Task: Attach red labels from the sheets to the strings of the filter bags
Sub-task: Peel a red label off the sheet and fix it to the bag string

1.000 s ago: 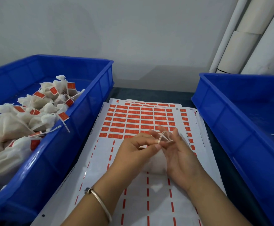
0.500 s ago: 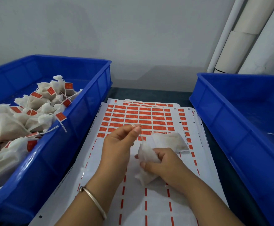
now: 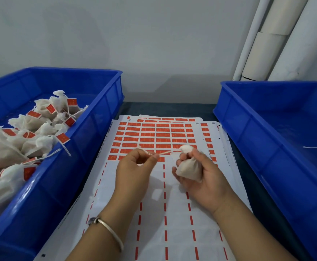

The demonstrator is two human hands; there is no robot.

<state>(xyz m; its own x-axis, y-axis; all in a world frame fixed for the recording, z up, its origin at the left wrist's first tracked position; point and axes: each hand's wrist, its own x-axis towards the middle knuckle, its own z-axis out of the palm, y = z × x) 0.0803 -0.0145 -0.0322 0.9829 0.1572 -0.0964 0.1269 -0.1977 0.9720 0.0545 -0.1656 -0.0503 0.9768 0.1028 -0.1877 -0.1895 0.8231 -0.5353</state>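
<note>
Two blue bins are set on the table: the left bin (image 3: pixel 101 117) is heaped with labelled filter bags (image 3: pixel 31 136), the right bin (image 3: pixel 248 140) at the opposite side. Between them the label sheets (image 3: pixel 159 134) are spread. Above the sheets a filter bag (image 3: pixel 188 169) is gripped in the right hand (image 3: pixel 204 178), and its string (image 3: pixel 163 152) is pinched taut by the left hand (image 3: pixel 135 166).
</note>
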